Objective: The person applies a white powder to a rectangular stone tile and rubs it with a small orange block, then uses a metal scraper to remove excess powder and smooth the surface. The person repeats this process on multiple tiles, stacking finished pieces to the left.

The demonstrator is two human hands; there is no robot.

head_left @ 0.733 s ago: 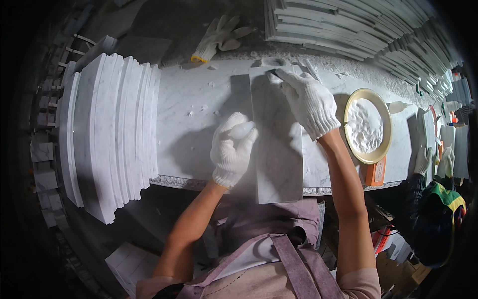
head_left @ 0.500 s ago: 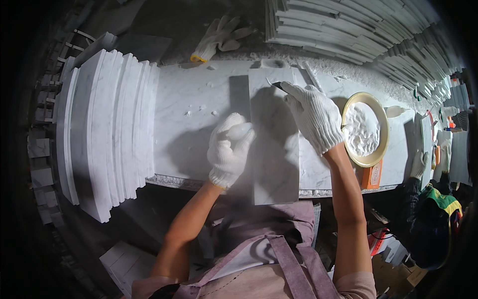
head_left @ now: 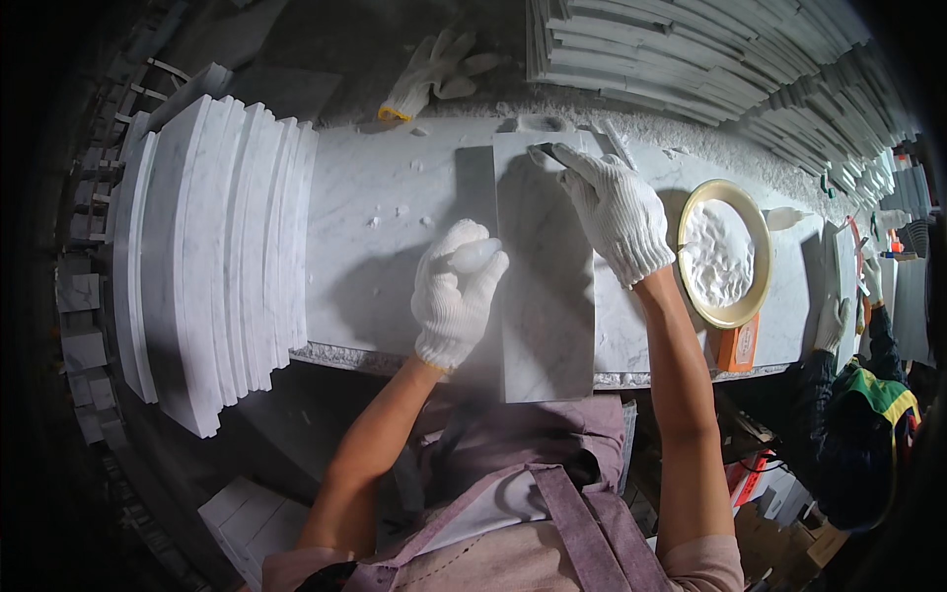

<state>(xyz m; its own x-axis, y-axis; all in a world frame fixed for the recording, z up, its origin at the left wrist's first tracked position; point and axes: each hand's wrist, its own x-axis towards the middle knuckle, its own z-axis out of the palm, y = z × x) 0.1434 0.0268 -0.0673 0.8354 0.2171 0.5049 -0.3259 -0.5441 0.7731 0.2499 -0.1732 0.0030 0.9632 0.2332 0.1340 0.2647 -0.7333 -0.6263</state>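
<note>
In front of me lies a narrow white marble slab (head_left: 547,345), its near end sticking out past the bench edge. My right hand (head_left: 619,212), in a white knit glove, is closed on a dark thin-bladed scraper (head_left: 542,153) at the slab's far end; its handle is hidden in the glove. Beside the slab's left edge, my gloved left hand (head_left: 456,296) is closed round a translucent white rounded piece (head_left: 473,256), perhaps a small plastic bottle. A cream bowl (head_left: 762,281) of white paste (head_left: 718,252) stands to the right of my right hand.
Upright marble slabs (head_left: 212,266) stand at left; a stack of slabs (head_left: 681,59) fills the far right. A spare glove (head_left: 434,79) lies beyond the bench (head_left: 375,286). Under the bowl sits an orange block (head_left: 738,347). At right, a co-worker's gloved hand (head_left: 832,324) is near.
My right hand has moved slightly away from me and left, and the scraper blade now lies lower against the slab's far end. My left hand has barely moved.
</note>
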